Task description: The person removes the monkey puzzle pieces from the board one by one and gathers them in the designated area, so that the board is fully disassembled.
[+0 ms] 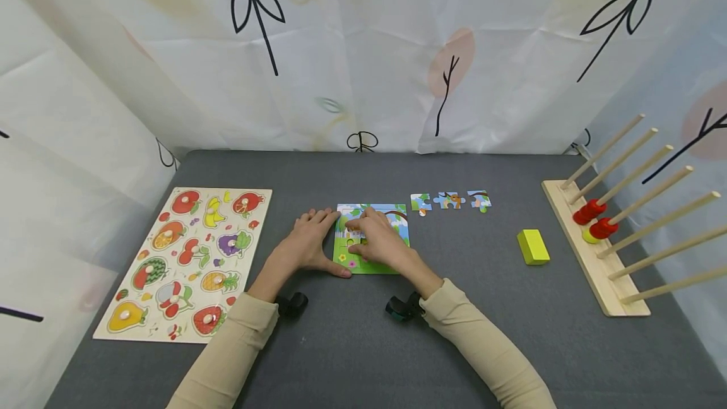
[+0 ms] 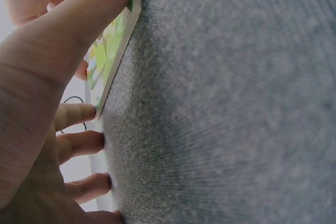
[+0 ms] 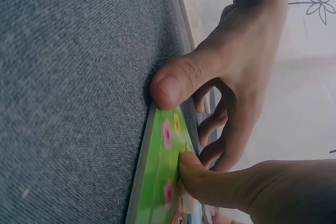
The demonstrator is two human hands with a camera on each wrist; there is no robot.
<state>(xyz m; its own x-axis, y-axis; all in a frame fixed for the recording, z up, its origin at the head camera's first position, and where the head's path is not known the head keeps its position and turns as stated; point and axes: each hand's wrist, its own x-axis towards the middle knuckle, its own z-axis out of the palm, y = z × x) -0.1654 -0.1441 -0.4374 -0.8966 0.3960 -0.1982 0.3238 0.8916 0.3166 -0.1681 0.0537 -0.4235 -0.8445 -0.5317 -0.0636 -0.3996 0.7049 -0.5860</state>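
Note:
A jigsaw puzzle board [image 1: 372, 268] with a green, flowered picture lies flat on the table, partly covered by the hands. Along its left side my left hand [image 1: 309, 242] rests with spread fingers, its thumb at the near left corner. My right hand [image 1: 379, 240] reaches over the board, thumb and index finger bent and set apart around a puzzle piece that the hand mostly hides. The right wrist view has the right thumb [image 3: 197, 179] down on the green picture, close to the pink flowers. Beyond the left thumb, the left wrist view gives only a sliver of the board [image 2: 118, 51].
Three loose puzzle pieces [image 1: 449, 201] lie in a row right of the board. A yellow block [image 1: 533, 247] sits farther right, near a wooden peg rack [image 1: 610, 283] with red and yellow beads. A fruit knob-puzzle board [image 1: 184, 264] occupies the left side.

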